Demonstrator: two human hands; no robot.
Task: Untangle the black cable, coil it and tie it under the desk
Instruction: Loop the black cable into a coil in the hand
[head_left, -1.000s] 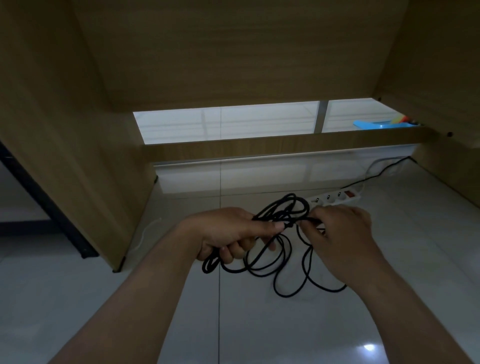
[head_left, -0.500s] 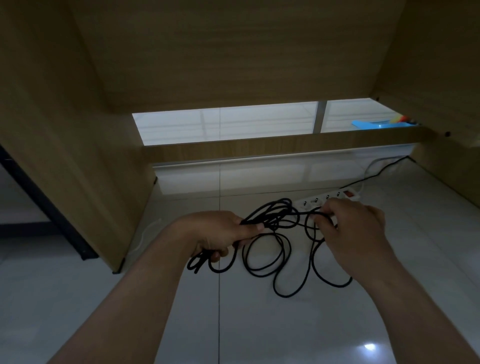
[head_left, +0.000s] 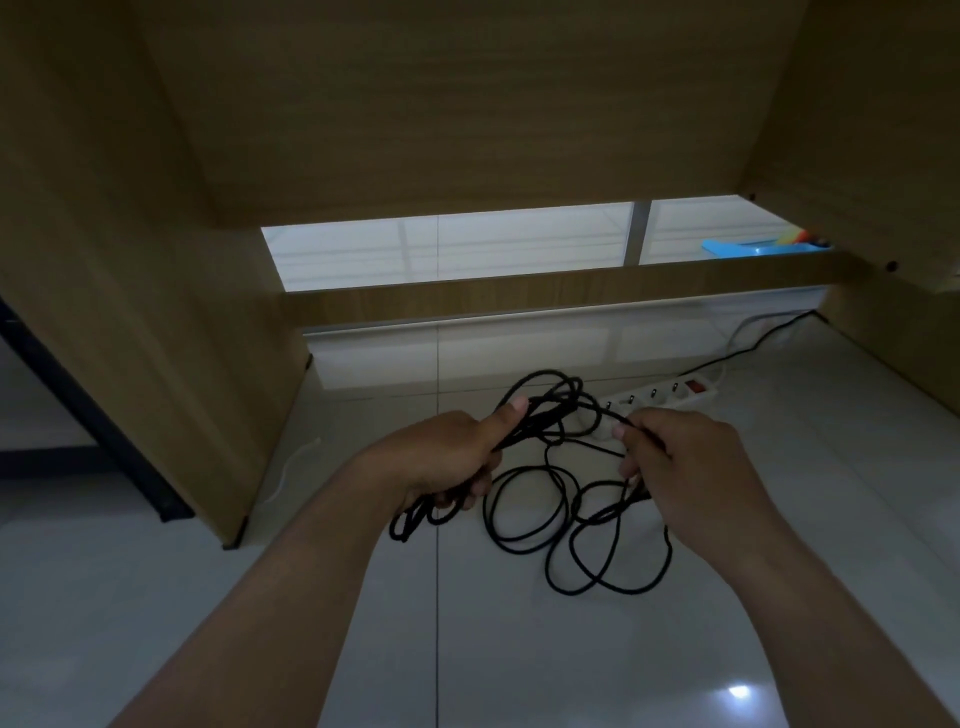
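- Behind our hands a white power strip lies on the tiled floor, its near end hidden by our right hand; the desk's side panel stands at left.
- The black cable sprawls in tangled loops on the floor — between and below both hands.
- Our left hand grips a bundle of strands, fingers curled round them.
- Our right hand pinches one strand.

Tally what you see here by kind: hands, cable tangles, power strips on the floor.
Hands: 2, the left hand and the right hand, both gripping the cable
Black cable tangle: 1
White power strip: 1
Total: 4
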